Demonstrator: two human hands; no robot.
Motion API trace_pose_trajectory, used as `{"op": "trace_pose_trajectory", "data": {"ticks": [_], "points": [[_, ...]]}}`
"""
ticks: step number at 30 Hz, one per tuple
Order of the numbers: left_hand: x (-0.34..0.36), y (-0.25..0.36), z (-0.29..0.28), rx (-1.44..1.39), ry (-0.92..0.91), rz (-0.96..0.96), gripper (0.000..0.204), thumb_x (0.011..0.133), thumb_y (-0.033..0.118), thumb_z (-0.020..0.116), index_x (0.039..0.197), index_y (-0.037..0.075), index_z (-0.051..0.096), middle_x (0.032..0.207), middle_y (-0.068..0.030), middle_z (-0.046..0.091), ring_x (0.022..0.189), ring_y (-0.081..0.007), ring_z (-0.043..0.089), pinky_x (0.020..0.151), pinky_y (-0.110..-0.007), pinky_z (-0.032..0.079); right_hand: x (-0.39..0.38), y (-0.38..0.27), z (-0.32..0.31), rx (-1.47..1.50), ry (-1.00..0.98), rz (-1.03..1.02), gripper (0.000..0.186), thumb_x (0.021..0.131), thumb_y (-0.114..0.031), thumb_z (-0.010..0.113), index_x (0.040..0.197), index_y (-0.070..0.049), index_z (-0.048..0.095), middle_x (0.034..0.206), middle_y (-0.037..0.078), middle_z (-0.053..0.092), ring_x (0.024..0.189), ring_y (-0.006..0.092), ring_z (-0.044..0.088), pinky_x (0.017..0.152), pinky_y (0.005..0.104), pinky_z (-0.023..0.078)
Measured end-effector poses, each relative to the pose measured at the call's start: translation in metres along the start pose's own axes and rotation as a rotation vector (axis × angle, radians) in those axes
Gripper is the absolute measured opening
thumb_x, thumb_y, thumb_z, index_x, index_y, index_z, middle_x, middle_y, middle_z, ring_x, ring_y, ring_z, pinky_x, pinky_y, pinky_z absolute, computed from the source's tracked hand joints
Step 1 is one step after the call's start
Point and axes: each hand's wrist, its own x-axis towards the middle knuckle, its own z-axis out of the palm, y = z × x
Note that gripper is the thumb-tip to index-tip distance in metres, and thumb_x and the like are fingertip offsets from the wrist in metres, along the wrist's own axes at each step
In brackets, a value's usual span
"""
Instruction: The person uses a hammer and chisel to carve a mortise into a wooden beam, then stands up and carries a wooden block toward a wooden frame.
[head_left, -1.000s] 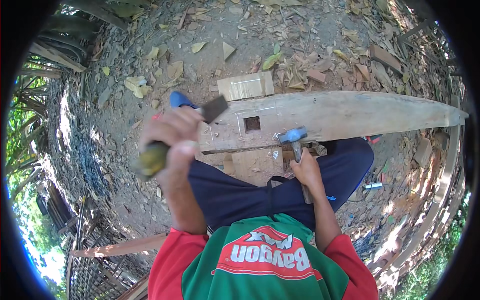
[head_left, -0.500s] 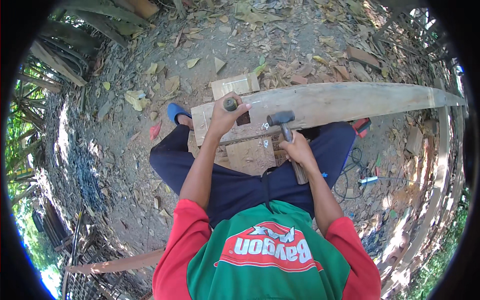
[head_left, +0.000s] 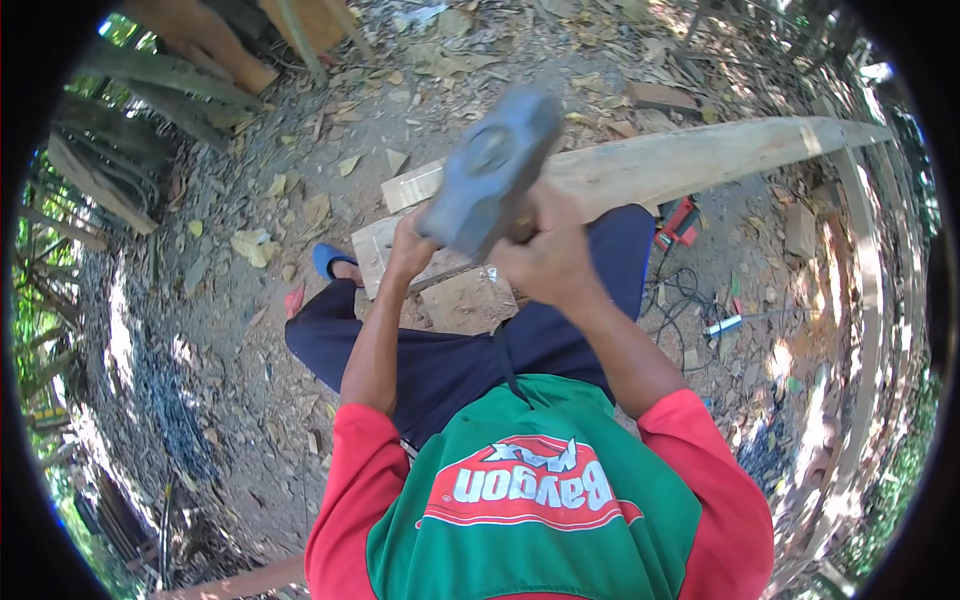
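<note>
My right hand is closed around the handle of a hammer. Its large steel head is raised close to view and covers part of the scene. On the near left end of a long, tapering wooden beam, my left hand is closed in a grip. What it holds is now behind the hammer head; the earlier frame shows the round end of an upright tool handle, apparently a chisel, beside a dark square hole in the beam. That hole is hidden too.
A pale wood block lies under the beam's near side, and a marked board beyond it. Right of my knee are a red power tool, a black cable and a white-blue socket strip. A brick lies beyond the beam.
My right hand has lifted the hammer from low beside the beam to high near the view. My left hand stays at the beam's end. The whole view has shifted slightly.
</note>
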Motion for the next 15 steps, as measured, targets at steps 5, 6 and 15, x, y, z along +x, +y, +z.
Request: {"op": "trace_pose_trajectory", "data": {"ticks": [5, 6, 15], "points": [[-0.005, -0.055, 0.012, -0.02, -0.11, -0.158, 0.027, 0.084, 0.0, 0.068, 0.111, 0.001, 0.063, 0.091, -0.0013, 0.065, 0.078, -0.0099, 0.059, 0.071, -0.029, 0.051, -0.032, 0.161, 0.021, -0.748, -0.316, 0.311, 0.041, 0.072, -0.019, 0.067, 0.109, -0.001, 0.063, 0.086, 0.023, 0.069, 0.081, 0.0422, 0.067, 0.073, 0.0472, 0.053], [-0.003, -0.052, 0.019, -0.007, -0.096, -0.09, 0.023, 0.083, 0.001, 0.07, 0.105, 0.001, 0.063, 0.088, -0.0008, 0.064, 0.078, -0.0094, 0.059, 0.069, -0.028, 0.051, -0.041, 0.175, 0.024, -0.737, -0.267, 0.332, 0.04, 0.072, -0.021, 0.066, 0.107, -0.002, 0.064, 0.086, 0.024, 0.068, 0.083, 0.0427, 0.067, 0.074, 0.0493, 0.052], [0.008, -0.055, -0.006, -0.061, -0.103, -0.237, 0.024, 0.08, 0.009, 0.079, 0.077, 0.008, 0.055, 0.071, 0.0064, 0.049, 0.066, -0.0051, 0.044, 0.058, -0.024, 0.039, 0.049, -0.032, -0.007, -0.198, 0.027, -0.149, 0.03, 0.073, -0.022, 0.07, 0.094, -0.001, 0.062, 0.072, 0.014, 0.064, 0.065, 0.0231, 0.061, 0.065, 0.0382, 0.05]]}}
